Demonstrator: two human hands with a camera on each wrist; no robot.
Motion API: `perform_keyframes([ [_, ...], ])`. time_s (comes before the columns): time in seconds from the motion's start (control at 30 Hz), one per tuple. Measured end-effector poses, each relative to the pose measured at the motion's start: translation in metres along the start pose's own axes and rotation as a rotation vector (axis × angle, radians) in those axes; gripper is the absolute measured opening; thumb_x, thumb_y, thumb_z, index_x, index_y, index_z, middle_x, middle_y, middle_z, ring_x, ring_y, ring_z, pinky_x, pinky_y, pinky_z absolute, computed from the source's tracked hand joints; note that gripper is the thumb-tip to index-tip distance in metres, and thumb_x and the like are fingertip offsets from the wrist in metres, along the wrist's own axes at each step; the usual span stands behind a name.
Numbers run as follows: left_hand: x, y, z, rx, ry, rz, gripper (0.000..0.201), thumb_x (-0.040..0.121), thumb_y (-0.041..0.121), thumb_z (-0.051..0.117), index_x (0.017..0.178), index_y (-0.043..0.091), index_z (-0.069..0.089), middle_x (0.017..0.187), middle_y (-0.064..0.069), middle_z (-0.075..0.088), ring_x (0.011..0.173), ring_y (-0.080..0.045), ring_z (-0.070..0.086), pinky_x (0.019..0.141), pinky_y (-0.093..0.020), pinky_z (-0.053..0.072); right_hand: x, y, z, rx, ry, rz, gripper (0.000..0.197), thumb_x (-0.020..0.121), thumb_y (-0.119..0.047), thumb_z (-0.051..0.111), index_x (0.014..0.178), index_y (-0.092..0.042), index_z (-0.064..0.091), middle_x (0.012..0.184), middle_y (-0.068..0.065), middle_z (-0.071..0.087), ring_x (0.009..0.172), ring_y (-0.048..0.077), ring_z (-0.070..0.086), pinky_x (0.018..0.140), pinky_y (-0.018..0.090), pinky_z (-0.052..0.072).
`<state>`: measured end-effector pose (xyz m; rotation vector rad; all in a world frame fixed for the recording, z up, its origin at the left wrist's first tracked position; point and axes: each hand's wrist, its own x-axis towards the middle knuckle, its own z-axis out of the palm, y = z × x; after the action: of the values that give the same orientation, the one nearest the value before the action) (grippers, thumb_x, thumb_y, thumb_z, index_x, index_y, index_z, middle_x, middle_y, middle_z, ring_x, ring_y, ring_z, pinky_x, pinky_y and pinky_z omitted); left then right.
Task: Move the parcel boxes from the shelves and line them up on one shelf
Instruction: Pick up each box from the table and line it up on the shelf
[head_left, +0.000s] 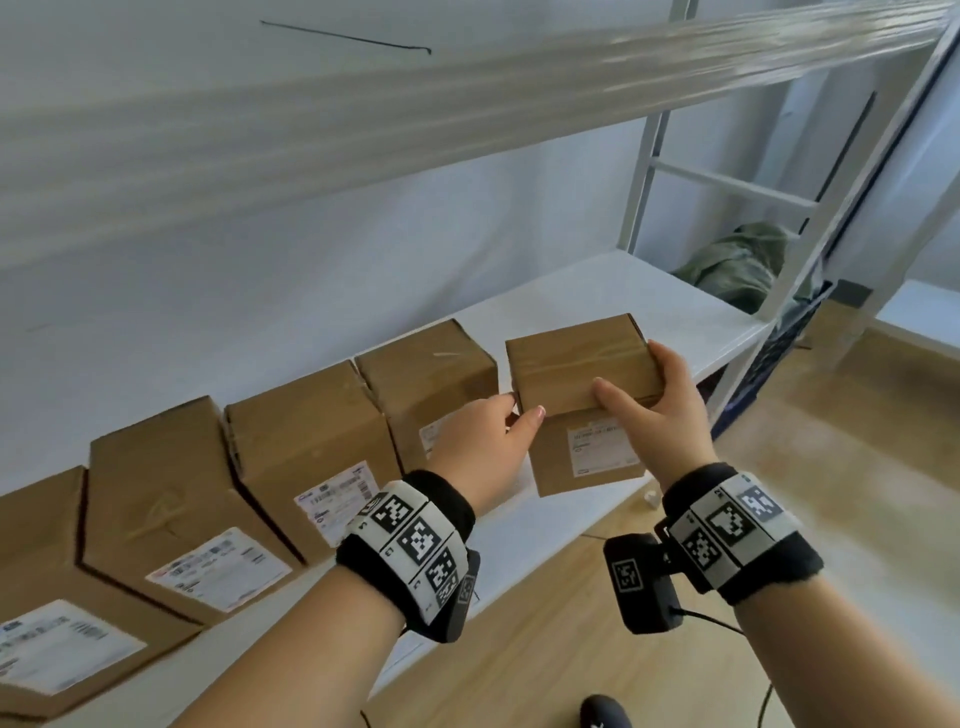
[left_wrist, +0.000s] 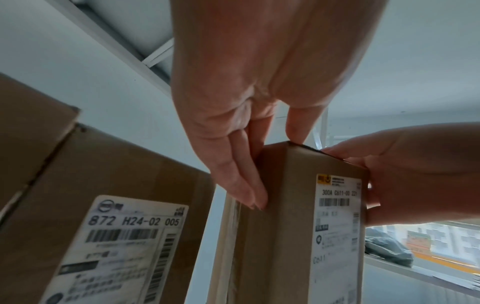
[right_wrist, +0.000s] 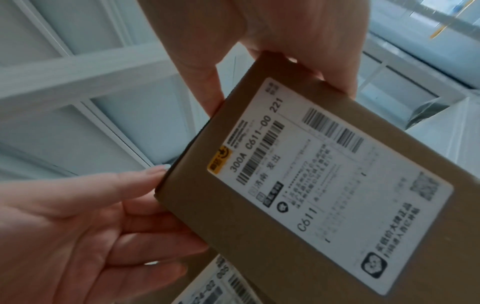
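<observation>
Box (head_left: 584, 364) between left hand (head_left: 483, 441), right hand (head_left: 660, 415)

Parcel box (head_left: 553, 462): matt brown cardboard. Tape (head_left: 582, 362) on top: glossy, clear. Label (head_left: 602, 449): white paper. Shelf (head_left: 597, 291): smooth white board. Uprights (head_left: 641, 176): white-painted metal. Floor (head_left: 857, 467): wood-grain, slight sheen.
</observation>
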<state>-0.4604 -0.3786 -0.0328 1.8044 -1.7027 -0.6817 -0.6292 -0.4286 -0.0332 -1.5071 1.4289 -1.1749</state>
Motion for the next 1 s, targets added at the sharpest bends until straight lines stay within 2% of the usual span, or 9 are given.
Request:
perform_keyframes([
  [0.13, 0.037, 0.008, 0.019, -0.026, 0.071, -0.096, 0.032, 0.098, 0.037, 0.039, 0.104, 0.014, 0.061, 0.093, -0.001, 0.065, 0.087, -0.017, 0.06, 0.083, -0.042, 0.051, 0.06, 0.023, 0.001, -0.036, -0.131, -0.007, 0.075, 0.079, -0.035, 0.07, 0.141, -0.019, 0.031, 0.13, 0.002, 0.045, 0.116, 0.017, 0.047, 0.101, 0.04, 0.043],
  [0.37, 0.074, 0.026, 0.038, -0.041, 0.178, -0.257, 0.031, 0.099, 0.029, 0.04, 0.124, 0.017, 0.054, 0.116, 0.0, 0.062, 0.105, -0.017, 0.057, 0.094, -0.038, 0.047, 0.128, 0.051, 0.014, 0.012, -0.349, -0.016, 0.083, 0.076, -0.034, 0.074, 0.142, -0.015, 0.027, 0.133, 0.004, 0.046, 0.12, 0.018, 0.047, 0.103, 0.041, 0.041],
  [0.43, 0.075, 0.031, 0.04, -0.052, 0.221, -0.286, 0.035, 0.099, 0.027, 0.04, 0.13, 0.015, 0.05, 0.125, -0.001, 0.059, 0.115, -0.017, 0.054, 0.1, -0.033, 0.043, 0.139, 0.057, 0.019, 0.026, -0.396, -0.028, 0.083, 0.077, -0.035, 0.072, 0.143, -0.016, 0.026, 0.135, 0.004, 0.044, 0.122, 0.018, 0.046, 0.104, 0.04, 0.04],
  [0.53, 0.073, 0.039, 0.037, 0.003, 0.371, -0.28, 0.036, 0.099, 0.022, 0.041, 0.133, 0.013, 0.05, 0.128, 0.0, 0.057, 0.119, -0.012, 0.052, 0.095, -0.021, 0.038, 0.152, 0.061, 0.027, 0.063, -0.453, -0.082, 0.076, 0.078, -0.039, 0.069, 0.142, -0.025, 0.03, 0.132, 0.004, 0.046, 0.117, 0.017, 0.049, 0.101, 0.04, 0.043],
  [0.67, 0.069, 0.03, 0.022, 0.207, 0.586, -0.298, 0.035, 0.098, 0.021, 0.041, 0.132, 0.02, 0.052, 0.13, 0.004, 0.053, 0.12, -0.009, 0.048, 0.096, -0.018, 0.034, 0.163, 0.059, 0.038, 0.037, -0.536, -0.076, 0.064, 0.082, -0.039, 0.065, 0.139, -0.029, 0.037, 0.13, 0.007, 0.042, 0.11, 0.018, 0.051, 0.1, 0.039, 0.044],
  [0.73, 0.068, 0.02, 0.014, 0.357, 0.539, -0.356, 0.04, 0.098, 0.024, 0.041, 0.138, 0.019, 0.045, 0.141, 0.002, 0.044, 0.132, -0.012, 0.037, 0.106, -0.022, 0.026, 0.164, 0.056, 0.041, 0.015, -0.542, -0.083, 0.062, 0.084, -0.037, 0.063, 0.14, -0.029, 0.036, 0.13, 0.007, 0.04, 0.109, 0.017, 0.048, 0.101, 0.034, 0.041],
  [0.8, 0.068, 0.01, 0.01, 0.516, 0.399, -0.415, 0.048, 0.098, 0.033, 0.04, 0.144, 0.02, 0.034, 0.151, 0.002, 0.032, 0.141, -0.015, 0.021, 0.116, -0.032, 0.016, 0.163, 0.053, 0.044, 0.007, -0.545, -0.099, 0.062, 0.085, -0.037, 0.062, 0.141, -0.029, 0.034, 0.131, 0.007, 0.04, 0.111, 0.016, 0.047, 0.099, 0.03, 0.04],
  [0.9, 0.068, -0.004, 0.01, 0.666, 0.254, -0.46, 0.057, 0.098, 0.046, 0.031, 0.148, 0.023, 0.021, 0.157, 0.003, 0.016, 0.145, -0.015, 0.007, 0.119, -0.04, 0.005, 0.162, 0.049, 0.049, 0.001, -0.564, -0.11, 0.063, 0.086, -0.039, 0.061, 0.142, -0.028, 0.033, 0.133, 0.006, 0.04, 0.112, 0.017, 0.047, 0.098, 0.031, 0.041],
  [1.0, 0.068, -0.01, 0.014, 0.703, 0.245, -0.456, 0.056, 0.098, 0.047, 0.026, 0.149, 0.025, 0.016, 0.158, 0.005, 0.011, 0.146, -0.013, 0.005, 0.119, -0.038, 0.002, 0.162, 0.047, 0.054, -0.003, -0.574, -0.121, 0.063, 0.086, -0.039, 0.061, 0.142, -0.028, 0.033, 0.134, 0.005, 0.04, 0.108, 0.013, 0.045, 0.097, 0.029, 0.041],
])
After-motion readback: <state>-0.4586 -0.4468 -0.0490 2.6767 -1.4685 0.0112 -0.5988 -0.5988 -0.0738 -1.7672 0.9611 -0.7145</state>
